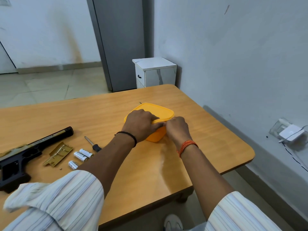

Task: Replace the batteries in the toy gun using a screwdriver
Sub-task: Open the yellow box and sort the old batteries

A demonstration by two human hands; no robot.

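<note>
Centrally, both hands gripped a yellow plastic box [157,134]: left hand [140,125] and right hand [177,129] pinched its smooth lid's near edge. Lower left lay the black-and-gold toy gun [20,157], opened.

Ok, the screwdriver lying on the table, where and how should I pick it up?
Probably by the black handle end of the screwdriver, coming from above and the near side. It lies flat on the table, thin shaft pointing away, handle toward you, partly hidden under the left forearm. The batteries lie just left of the handle, so pinch across it. Both hands are busy on the yellow container.
</note>
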